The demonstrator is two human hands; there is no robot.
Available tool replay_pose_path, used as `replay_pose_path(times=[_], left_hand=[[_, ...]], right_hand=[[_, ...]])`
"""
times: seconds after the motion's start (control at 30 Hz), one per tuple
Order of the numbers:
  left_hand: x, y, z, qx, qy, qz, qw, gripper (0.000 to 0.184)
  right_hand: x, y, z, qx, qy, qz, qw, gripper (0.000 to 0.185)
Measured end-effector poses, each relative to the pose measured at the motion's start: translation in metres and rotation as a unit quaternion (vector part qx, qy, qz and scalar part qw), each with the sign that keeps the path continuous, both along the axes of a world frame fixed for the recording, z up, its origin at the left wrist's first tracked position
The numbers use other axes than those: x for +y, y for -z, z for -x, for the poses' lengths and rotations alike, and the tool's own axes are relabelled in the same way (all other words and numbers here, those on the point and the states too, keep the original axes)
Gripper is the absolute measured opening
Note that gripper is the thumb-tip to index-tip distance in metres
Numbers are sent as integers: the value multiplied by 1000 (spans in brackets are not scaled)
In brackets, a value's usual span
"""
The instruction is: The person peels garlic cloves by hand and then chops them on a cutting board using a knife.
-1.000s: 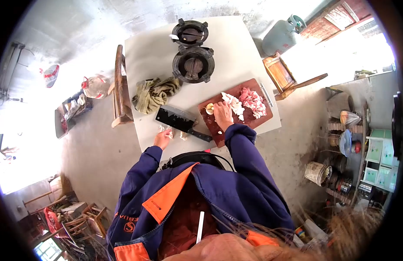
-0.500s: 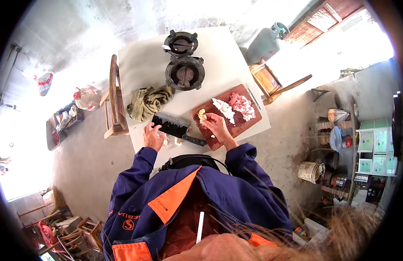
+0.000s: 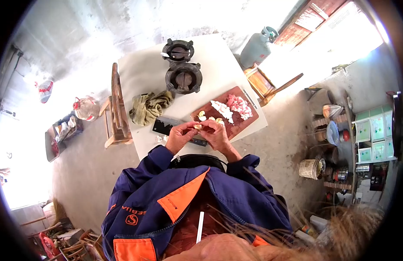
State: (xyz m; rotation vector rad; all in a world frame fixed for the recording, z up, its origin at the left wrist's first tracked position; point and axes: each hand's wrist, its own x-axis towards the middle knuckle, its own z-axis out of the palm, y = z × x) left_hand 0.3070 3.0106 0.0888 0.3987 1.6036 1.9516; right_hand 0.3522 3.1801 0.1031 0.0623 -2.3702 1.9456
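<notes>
Pinching likely garlic (image 3: 198,126): left hand (image 3: 179,137), right hand (image 3: 216,135) — table (image 3: 143,65), floor (image 3: 86,174).

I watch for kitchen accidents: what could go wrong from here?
The cleaver lies close by the left hand, which might brush its blade. The small pale piece, held at the fingertips with the right hand, could slip. The cutting board sits near the table's edge; a bump might spill the meat.

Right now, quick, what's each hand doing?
Left hand: fingers closed on a small pale piece, above the cleaver.
Right hand: fingers closed on the same piece, from the other side.
</notes>
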Motion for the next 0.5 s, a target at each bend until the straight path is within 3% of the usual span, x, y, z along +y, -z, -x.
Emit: replay_pose_path(times=[0.2, 0.27, 0.5], left_hand=[[-3, -1, -3, -13, -6, -30, 999, 24], [-3, -1, -4, -8, -13, -18, 1000, 22], [-5, -10, -9, 2, -16, -9, 1000, 21]], right_hand=[[-13, -22, -11, -49, 57, -5, 997, 17], [-12, -31, -13, 40, 34, -88, 995, 18], [-13, -28, -15, 70, 54, -98, 991, 16]])
